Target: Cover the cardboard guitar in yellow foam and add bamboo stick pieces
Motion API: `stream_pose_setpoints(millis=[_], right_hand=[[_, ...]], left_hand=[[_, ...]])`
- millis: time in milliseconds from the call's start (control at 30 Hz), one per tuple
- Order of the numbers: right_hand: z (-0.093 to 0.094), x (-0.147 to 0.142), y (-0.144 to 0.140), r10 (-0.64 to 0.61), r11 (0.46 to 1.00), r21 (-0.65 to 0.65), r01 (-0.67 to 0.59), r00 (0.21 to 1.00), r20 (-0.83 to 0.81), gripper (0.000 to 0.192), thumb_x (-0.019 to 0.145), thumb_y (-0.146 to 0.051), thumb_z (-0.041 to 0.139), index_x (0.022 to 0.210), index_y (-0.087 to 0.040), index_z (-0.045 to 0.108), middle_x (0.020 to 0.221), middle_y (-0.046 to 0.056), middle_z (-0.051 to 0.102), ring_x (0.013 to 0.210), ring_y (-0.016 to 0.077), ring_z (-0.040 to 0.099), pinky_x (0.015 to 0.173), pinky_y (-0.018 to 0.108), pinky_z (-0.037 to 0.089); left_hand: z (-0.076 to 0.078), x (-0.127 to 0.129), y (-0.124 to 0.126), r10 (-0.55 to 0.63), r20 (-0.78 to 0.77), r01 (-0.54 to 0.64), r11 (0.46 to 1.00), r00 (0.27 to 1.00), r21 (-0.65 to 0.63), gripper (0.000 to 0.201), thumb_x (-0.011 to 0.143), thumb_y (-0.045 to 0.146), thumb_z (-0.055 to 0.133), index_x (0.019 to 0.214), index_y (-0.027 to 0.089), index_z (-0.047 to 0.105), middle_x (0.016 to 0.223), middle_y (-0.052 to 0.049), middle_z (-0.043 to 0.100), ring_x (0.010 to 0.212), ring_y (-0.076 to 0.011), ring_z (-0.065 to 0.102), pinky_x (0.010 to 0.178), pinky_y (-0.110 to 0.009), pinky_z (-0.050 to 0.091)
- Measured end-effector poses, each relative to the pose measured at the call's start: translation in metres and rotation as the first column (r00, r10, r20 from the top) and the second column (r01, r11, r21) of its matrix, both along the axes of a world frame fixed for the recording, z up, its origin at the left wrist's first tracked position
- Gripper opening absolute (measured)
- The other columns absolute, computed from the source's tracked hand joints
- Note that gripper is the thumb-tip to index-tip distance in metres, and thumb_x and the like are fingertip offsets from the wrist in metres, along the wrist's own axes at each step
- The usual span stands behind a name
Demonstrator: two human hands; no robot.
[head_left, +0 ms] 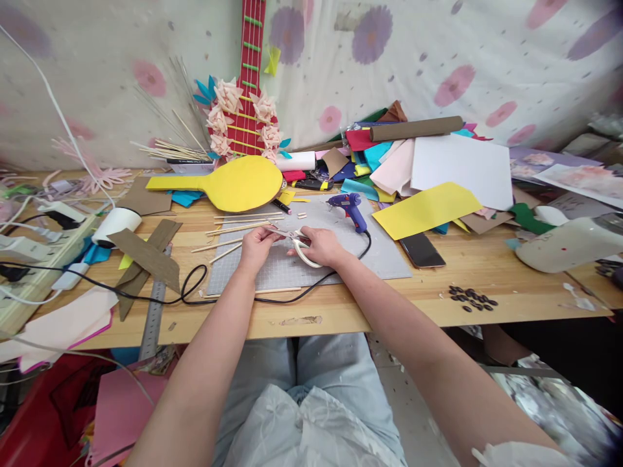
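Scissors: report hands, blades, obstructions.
Right hand holding scissors. Left hand pinched at the blades. Black cord crosses near side of mat.

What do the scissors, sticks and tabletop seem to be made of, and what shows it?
Scissors: smooth, cream-white handles, probably plastic; grey blades, likely metal from their colour.
Sticks: pale tan, thin, straight, matt-looking; bamboo or plain wood, hard to tell which.
Tabletop: probably wood, smooth-looking, with brown streaks like grain.
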State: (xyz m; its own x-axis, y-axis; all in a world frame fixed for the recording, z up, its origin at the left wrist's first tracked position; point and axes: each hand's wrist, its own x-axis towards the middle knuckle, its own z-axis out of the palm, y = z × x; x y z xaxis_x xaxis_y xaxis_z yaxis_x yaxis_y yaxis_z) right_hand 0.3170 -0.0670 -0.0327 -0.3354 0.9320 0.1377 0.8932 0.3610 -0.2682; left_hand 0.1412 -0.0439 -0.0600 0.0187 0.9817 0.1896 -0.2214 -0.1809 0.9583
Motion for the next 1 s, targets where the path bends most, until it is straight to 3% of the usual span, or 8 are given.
stream_pose_setpoints(millis=[200,467,700,1000], right_hand=[[0.004,0.006,0.001,-0.038,0.999,0.004,0.038,0.997,0.060,0.050,0.077,-0.068,0.040,0.083,-0.021,0.055,0.079,0.005,0.066,0.071,0.0187,0.058,0.056,0.027,0.023],[0.001,0.004,0.003,0.087,0.995,0.043,-0.086,0.995,-0.037,0.048,0.076,-0.065,0.046,0.087,-0.018,0.050,0.086,0.007,0.063,0.077,0.0174,0.056,0.063,0.026,0.031],[0.004,0.007,-0.001,0.049,0.998,-0.030,-0.050,0.998,-0.033,0.045,0.075,-0.064,0.048,0.085,-0.020,0.050,0.082,0.004,0.064,0.072,0.0165,0.056,0.059,0.025,0.029],[0.011,0.012,-0.002,0.074,0.990,-0.120,-0.078,0.997,-0.035,0.046,0.074,-0.065,0.047,0.088,-0.021,0.051,0.084,0.003,0.064,0.072,0.0165,0.055,0.058,0.024,0.030]], left_hand=[[0.002,-0.001,-0.002,-0.024,-0.070,0.028,0.998,0.997,0.056,0.022,0.059,0.030,0.074,0.072,0.013,0.067,0.073,-0.005,0.070,0.070,-0.0178,0.066,0.079,-0.037,0.053],[-0.001,0.000,0.000,0.053,-0.100,-0.045,0.996,0.994,0.077,0.027,0.058,0.034,0.075,0.074,0.014,0.065,0.069,-0.002,0.068,0.068,-0.0178,0.067,0.076,-0.037,0.054],[-0.002,0.000,-0.003,-0.009,-0.065,0.011,0.999,0.998,0.035,0.033,0.055,0.039,0.076,0.073,0.014,0.064,0.067,-0.002,0.069,0.067,-0.0188,0.067,0.075,-0.037,0.055],[-0.004,-0.001,-0.004,0.035,-0.201,-0.007,0.990,0.979,0.141,0.019,0.066,0.031,0.069,0.078,0.016,0.065,0.072,-0.002,0.070,0.069,-0.0181,0.068,0.072,-0.033,0.055]])
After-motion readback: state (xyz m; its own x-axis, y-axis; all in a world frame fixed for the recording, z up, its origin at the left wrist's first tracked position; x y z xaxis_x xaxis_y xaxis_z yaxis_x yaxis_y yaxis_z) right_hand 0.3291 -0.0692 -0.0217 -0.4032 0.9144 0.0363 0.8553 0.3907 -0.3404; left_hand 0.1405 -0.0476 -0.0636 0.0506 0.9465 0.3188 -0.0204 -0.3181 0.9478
